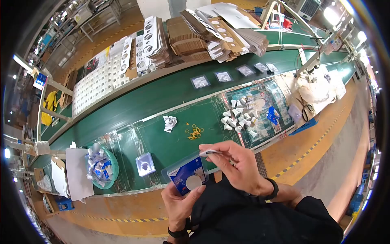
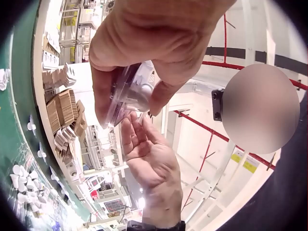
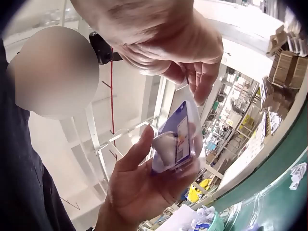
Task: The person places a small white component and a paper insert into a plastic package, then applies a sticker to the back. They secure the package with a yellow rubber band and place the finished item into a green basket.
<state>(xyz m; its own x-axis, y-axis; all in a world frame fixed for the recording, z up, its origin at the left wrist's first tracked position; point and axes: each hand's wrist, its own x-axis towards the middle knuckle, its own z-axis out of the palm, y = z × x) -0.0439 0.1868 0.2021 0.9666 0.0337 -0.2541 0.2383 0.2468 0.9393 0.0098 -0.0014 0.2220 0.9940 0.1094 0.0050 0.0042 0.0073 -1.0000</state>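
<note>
Field notes, head view first. I take the green tabletop [image 1: 174, 144] as my reference.

- Beyond the tabletop's far edge: leaning stacks of brown cardboard [image 1: 191, 38], and to their left white punched trays [image 1: 97, 83].
- At the tabletop's left end: a green basin [image 1: 115, 162] stuffed with small packets.
- On the tabletop's right part: a heap of white cups [image 1: 237, 116].
- Over the tabletop's near edge: the left hand [image 1: 180, 203]. Its fingers are curled under and around a blue card pack [image 1: 187, 175] with a clear shell and a pale round piece in its middle. My right wrist view shows that pack [image 3: 175, 139] cradled in the palm, thumb lying along its side.
- Also above the tabletop's near edge: the right hand [image 1: 239, 162]. Its thumb and fingers are pinched on a small pale strip [image 1: 209, 153], which sits just over the pack's top edge. I cannot tell whether strip and pack touch.
- On the tabletop near its near edge, left of the hands: a clear square packet [image 1: 145, 164].
- Mid-tabletop: a scatter of yellow rubber bands [image 1: 195, 132].
</note>
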